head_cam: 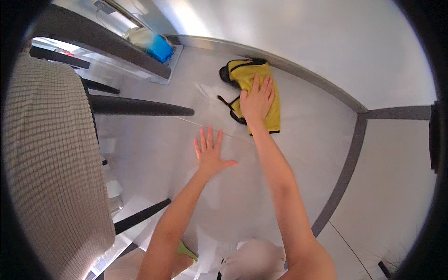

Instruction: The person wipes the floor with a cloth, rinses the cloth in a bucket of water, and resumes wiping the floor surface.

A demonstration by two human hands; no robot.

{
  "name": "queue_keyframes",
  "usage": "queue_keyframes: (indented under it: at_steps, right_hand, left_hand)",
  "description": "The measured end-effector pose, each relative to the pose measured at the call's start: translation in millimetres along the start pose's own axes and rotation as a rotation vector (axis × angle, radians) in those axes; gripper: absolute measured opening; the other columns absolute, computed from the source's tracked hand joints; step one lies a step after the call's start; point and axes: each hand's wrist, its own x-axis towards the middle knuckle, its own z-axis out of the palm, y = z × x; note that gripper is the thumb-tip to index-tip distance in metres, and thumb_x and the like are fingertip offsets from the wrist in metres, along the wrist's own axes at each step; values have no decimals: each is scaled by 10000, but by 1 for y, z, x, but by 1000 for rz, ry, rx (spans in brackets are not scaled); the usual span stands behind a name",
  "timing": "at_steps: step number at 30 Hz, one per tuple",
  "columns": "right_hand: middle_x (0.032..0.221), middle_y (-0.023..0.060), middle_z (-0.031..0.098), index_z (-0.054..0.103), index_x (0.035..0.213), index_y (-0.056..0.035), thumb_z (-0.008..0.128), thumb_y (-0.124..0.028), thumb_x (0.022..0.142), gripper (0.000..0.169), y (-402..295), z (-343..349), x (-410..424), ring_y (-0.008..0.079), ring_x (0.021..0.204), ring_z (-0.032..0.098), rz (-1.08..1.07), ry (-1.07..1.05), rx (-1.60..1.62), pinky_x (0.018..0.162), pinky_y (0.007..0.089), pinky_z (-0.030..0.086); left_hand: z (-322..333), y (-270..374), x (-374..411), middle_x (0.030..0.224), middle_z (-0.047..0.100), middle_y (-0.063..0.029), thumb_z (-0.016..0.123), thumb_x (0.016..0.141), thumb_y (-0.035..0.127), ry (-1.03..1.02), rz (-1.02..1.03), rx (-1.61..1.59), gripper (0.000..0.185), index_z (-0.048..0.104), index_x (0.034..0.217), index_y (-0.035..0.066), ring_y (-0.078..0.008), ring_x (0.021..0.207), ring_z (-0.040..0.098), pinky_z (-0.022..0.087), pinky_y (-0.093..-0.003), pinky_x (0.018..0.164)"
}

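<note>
My right hand [257,103] lies flat on a yellow cloth with black edging [274,113], palm down and fingers slightly apart. The cloth is spread on the pale, glossy floor [308,140] close to the wall, its left side bunched and folded with loops of black edging. Lower and to the left, my left hand [211,157] rests on the bare floor with its fingers spread wide and nothing in it. Part of the cloth is hidden under my right palm.
A chair with a ribbed beige cover [52,150] stands on the left; one dark leg [143,105] reaches toward my left hand. A blue-and-white package [159,49] is at upper left. Grey skirting [311,77] borders the white wall [315,31] and continues down the right side.
</note>
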Motion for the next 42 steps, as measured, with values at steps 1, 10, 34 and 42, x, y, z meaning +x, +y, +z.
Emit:
queue_keyframes:
  at_steps: [1,10,34,42]
  right_hand:
    - [1582,200,328,461,1469,-86,592,-318,889,638,-16,10,6,343,1489,248,24,26,-7,1210,480,180]
    - [1545,147,407,501,1435,-140,619,-316,903,573,-126,85,71,300,1451,336,-575,-143,146,1179,457,245]
    - [1546,126,414,510,1429,-138,639,-177,801,642,-163,56,-1,292,1475,305,-801,-813,248,1216,472,221]
    - [1441,146,525,639,1244,-75,580,-43,827,423,-137,96,141,302,1374,452,-519,-717,389,1128,481,367]
  left_hand:
    - [-1,2,0,1667,-65,-175,741,626,760,-35,-9,5,1301,132,1610,165,-412,1518,-136,-53,-650,1168]
    - [10,14,-3,1667,-100,-157,735,632,764,-66,-1,203,1297,106,1615,197,-404,1516,-156,-57,-655,1170]
    - [-119,-151,71,1332,544,-136,641,906,191,483,-225,-331,438,532,1309,60,-340,1280,473,317,-501,1082]
    - [-195,-160,266,1315,556,-146,590,934,117,421,-144,-481,371,545,1295,41,-346,1242,492,350,-475,1065]
